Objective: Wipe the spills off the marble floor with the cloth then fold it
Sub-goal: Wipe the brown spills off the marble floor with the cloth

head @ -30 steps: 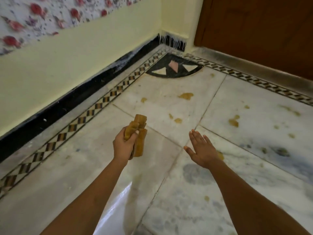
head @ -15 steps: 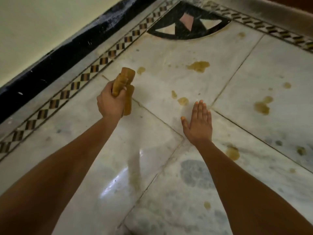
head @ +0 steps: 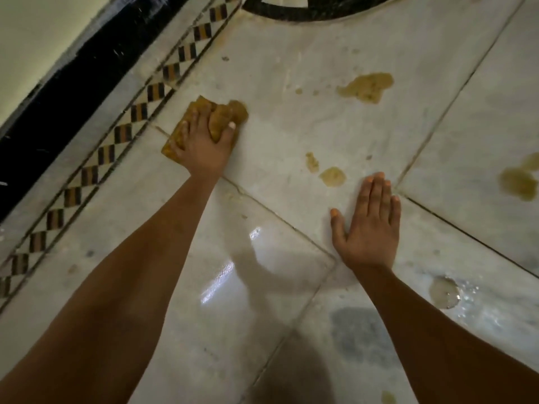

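Note:
My left hand grips a bunched mustard-brown cloth and holds it down on the white marble floor, close to the checkered border. My right hand lies flat on the floor with straight fingers, beside a tile joint. Yellow-brown spills dot the marble: a large one farther off, two small ones just left of my right fingertips, one at the right edge, and a pale wet one near my right forearm.
A checkered inlay border runs diagonally at the left, with a black skirting and a cream wall behind it. A dark curved inlay sits at the top. Light glares on the wet marble between my arms.
My left hand has brought the cloth down from the air onto the floor. My right hand has settled flat on the marble. The view has dropped closer to the floor.

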`<state>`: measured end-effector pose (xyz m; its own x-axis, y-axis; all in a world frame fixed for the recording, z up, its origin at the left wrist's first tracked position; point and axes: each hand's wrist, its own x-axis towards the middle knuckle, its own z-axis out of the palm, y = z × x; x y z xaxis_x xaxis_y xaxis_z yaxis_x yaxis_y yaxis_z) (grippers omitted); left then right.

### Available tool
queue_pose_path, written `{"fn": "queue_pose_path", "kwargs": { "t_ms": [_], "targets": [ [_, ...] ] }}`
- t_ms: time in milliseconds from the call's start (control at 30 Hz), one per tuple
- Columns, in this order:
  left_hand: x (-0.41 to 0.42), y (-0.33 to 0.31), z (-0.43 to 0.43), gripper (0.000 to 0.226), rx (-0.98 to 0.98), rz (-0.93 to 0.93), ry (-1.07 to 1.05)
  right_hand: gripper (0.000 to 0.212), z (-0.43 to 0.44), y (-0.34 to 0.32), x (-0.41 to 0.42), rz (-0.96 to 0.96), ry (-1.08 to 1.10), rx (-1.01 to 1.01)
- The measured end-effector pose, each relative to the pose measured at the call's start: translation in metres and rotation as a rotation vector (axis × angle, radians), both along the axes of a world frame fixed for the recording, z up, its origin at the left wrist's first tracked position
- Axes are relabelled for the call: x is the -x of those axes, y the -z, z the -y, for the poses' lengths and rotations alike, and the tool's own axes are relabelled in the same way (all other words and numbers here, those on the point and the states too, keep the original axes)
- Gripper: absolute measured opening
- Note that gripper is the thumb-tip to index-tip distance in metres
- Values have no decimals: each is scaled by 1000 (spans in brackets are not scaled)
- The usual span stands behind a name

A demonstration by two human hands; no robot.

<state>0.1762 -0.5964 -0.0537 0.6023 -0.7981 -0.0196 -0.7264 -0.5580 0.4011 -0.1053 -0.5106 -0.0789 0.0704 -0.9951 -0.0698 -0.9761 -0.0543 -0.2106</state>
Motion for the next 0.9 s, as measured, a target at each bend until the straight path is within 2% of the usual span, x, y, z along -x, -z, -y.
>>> {"fn": "queue_pose_path", "kwargs": {
  "t_ms": [67,167,233,333,400,500,600,667,767,900],
  "targets": [
    [0,3,16,70,-169,16,51,79,1,0,0,-8,2,-1],
    [4,0,51,72,-259,9,132,79,1,1,0,-21,4,9],
    [16,-1,61,70,-305,69,288,79,2,1,-1,-32,13,6],
    [31,2,18,70,-267,163,613,79,1,-1,-1,-30,12,-3],
    [20,4,-31,71,-218,200,741,79,1,-1,-1,-29,12,-1],
    [-26,3,-52,74,-242,212,587,79,2,-1,-1,-20,15,6],
    [-50,2,-2,73,-278,131,331,79,2,-1,-1,-25,10,9],
    [-41,4,43,70,-281,101,289,79,2,-1,-1,-25,9,12],
    [0,8,66,65,-268,100,442,79,2,-1,-1,-32,10,8],
    [18,5,-4,71,-189,165,736,79,2,-1,-1,-23,16,8]
  ]
}}
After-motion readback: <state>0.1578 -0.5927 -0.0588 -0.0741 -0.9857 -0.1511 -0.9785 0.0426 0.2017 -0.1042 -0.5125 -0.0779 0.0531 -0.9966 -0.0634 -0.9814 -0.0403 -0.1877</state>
